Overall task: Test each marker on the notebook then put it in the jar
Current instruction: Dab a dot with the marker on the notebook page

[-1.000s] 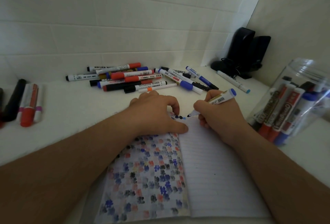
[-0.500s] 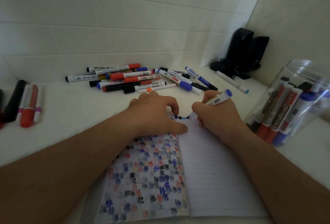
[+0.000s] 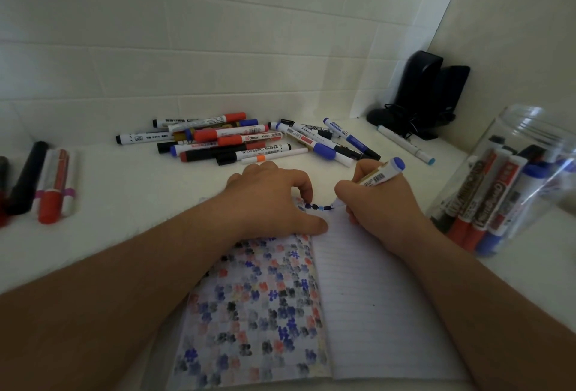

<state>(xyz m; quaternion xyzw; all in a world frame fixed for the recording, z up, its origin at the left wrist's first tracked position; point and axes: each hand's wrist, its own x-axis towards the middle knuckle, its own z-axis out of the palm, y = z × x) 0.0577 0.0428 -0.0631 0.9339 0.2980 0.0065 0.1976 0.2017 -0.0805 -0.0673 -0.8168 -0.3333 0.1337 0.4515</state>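
STEP: testing, tip of blue marker [image 3: 381, 174] down on top of the notebook [image 3: 367, 297], mid-counter | HANDS: right hand [image 3: 378, 203] pinched the marker; left hand [image 3: 268, 200] pressed flat on the page | NEXT: likely cap it, carry to jar [image 3: 511, 185] at counter's right edge.

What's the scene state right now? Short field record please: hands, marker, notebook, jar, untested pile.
left hand: presses flat on the notebook's patterned left page
right hand: grips the blue-capped marker, tip down at the top of the page
notebook: open on the table, right page lined, row of small marks at its top edge
jar: clear, tilted at the right, several markers inside
marker pile: loose on the table behind the hands
side markers: small group at far left
speakers: black, back right corner
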